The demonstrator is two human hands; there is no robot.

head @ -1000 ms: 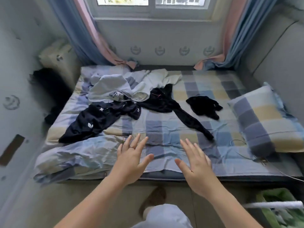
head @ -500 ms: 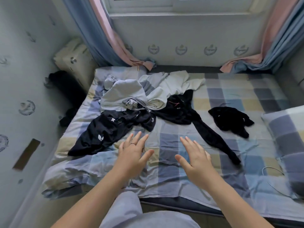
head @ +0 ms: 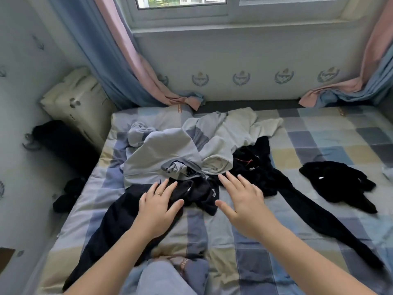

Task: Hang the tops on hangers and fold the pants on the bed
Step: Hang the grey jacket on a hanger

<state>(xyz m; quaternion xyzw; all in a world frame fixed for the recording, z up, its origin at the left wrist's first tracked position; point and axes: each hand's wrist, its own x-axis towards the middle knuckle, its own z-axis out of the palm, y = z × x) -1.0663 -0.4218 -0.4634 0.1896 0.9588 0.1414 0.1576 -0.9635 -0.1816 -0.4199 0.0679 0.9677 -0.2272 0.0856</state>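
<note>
Hovering over the dark garment (head: 110,226) on the checked bed (head: 319,145), left hand (head: 158,206) and right hand (head: 240,201), both spread flat, empty.

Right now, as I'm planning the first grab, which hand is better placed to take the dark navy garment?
Left. The left hand is open over the dark navy garment, at its bunched upper end. The right hand, also open, is off to its right, nearer the long black garment.
</note>
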